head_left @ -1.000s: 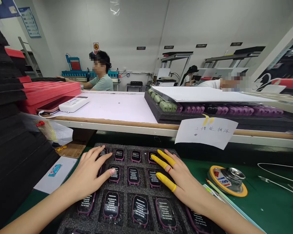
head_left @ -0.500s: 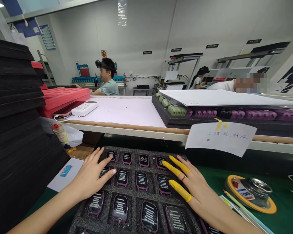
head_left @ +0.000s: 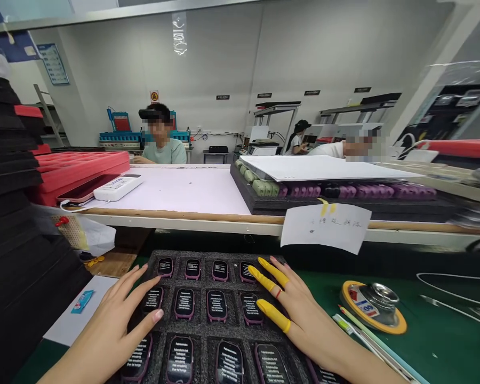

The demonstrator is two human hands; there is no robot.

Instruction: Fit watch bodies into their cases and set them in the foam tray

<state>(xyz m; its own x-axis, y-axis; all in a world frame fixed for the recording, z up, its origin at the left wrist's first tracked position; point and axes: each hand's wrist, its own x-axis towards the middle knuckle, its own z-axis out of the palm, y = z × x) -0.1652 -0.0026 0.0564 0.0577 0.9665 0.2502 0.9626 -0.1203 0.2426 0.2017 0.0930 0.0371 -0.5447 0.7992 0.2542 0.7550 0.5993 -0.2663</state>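
A black foam tray (head_left: 240,330) lies before me with rows of purple-framed smartwatches (head_left: 217,305), their screens lit with lines of text. My left hand (head_left: 120,314) rests over the tray's left side, fingers spread, thumb and index finger near the leftmost watches (head_left: 152,300). On the right side my right hand (head_left: 300,309) lies with its fingers stretched out. Yellow finger cots (head_left: 274,314) cover three of its digits, beside the rightmost watches (head_left: 250,308). Neither hand holds anything; whether the fingertips press on the foam I cannot tell.
Black foam sheets (head_left: 8,224) are stacked at left. On the shelf ahead stand a red foam tray (head_left: 84,170), a white power bank (head_left: 118,188) and a covered tray of green and purple cases (head_left: 266,188). A round glass-lidded dispenser (head_left: 374,306) sits right. Several people work beyond.
The view has turned to the right, so the scene sits further left. My left hand has drawn back a little from the top-left watch; my right hand keeps its place on the tray.
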